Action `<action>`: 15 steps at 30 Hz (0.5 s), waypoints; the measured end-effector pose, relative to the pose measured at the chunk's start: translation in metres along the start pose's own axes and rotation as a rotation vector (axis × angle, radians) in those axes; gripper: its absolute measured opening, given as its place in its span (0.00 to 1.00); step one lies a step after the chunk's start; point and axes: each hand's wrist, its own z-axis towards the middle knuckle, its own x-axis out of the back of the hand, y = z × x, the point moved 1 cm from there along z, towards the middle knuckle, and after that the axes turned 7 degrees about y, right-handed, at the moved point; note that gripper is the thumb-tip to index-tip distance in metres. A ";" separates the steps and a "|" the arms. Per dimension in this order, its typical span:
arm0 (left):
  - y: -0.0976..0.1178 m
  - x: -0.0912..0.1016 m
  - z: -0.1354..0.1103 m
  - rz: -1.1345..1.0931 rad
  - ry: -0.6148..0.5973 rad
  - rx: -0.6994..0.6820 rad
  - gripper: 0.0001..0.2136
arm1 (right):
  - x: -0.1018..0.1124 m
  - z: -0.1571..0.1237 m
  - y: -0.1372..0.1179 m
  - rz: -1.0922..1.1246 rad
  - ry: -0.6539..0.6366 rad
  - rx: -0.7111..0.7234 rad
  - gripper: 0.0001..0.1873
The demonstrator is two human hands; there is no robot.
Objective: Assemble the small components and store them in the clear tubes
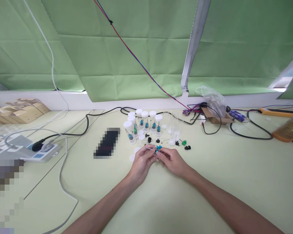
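Observation:
My left hand [143, 160] and my right hand [173, 160] meet at the middle of the table, both closed in a pinch. Between their fingertips is a small shiny blue part [159, 148], its lower portion hidden by the fingers. A thin metal rod [148, 148] points leftward from the left fingertips. Just beyond stand several clear tubes with white caps [158, 117], most with a blue piece inside and one with a green piece [135, 131]. Small black parts [157, 140], a loose green part [184, 142] and white caps [141, 137] lie close to my hands.
A black phone-like slab [107, 143], pixelated, lies left of the tubes. Further left are a power strip [44, 154] and a white cable [61, 175]. Wooden blocks [21, 110] sit at back left. At back right are a cardboard box [217, 118], tangled wires [192, 110] and an orange bottle [289, 128].

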 end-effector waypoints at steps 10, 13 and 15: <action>0.002 -0.004 -0.004 0.034 -0.037 0.017 0.06 | -0.002 0.001 0.010 -0.013 -0.003 -0.029 0.33; 0.001 -0.004 -0.004 0.029 -0.040 0.010 0.05 | -0.003 0.001 0.013 -0.022 -0.003 -0.043 0.33; 0.000 -0.004 -0.003 0.025 -0.034 0.011 0.05 | -0.003 0.001 0.012 -0.022 -0.001 -0.047 0.33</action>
